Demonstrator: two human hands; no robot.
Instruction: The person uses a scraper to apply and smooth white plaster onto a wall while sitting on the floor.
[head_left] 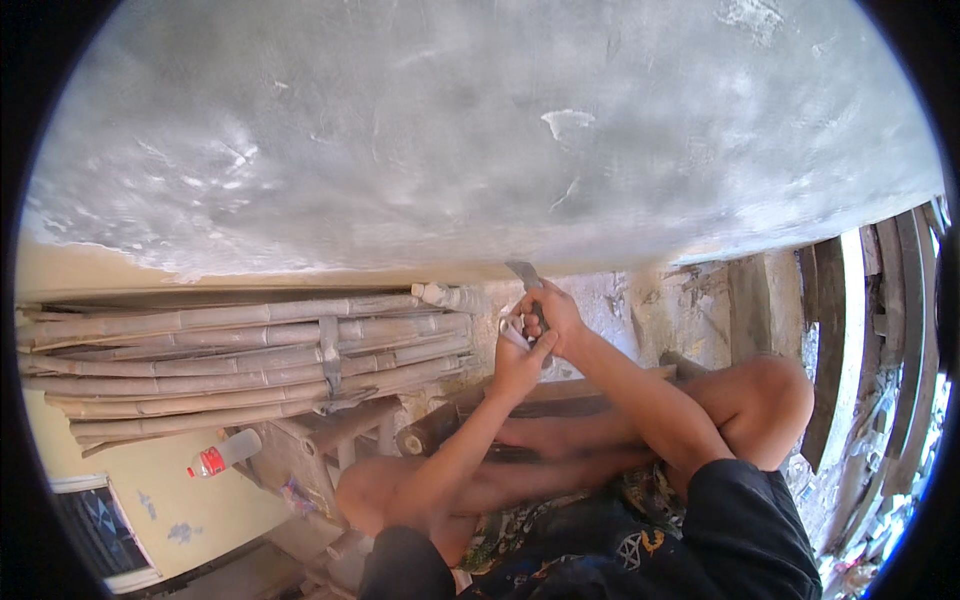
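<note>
My right hand is closed around the handle of a scraper, whose flat grey blade points up and to the left. The blade tip is close to the lower edge of a grey wall with white, chalky patches; whether it touches cannot be told. Just below and to the left, my left hand is closed against the right one. Something pale and crumpled shows at its fingers, too small to name. Both hands are in front of my bent legs.
To the left lies a bundle of bamboo poles over a wooden frame. A clear plastic bottle with a red cap is beside it. Wooden planks stand at the right. A bamboo piece lies near my legs.
</note>
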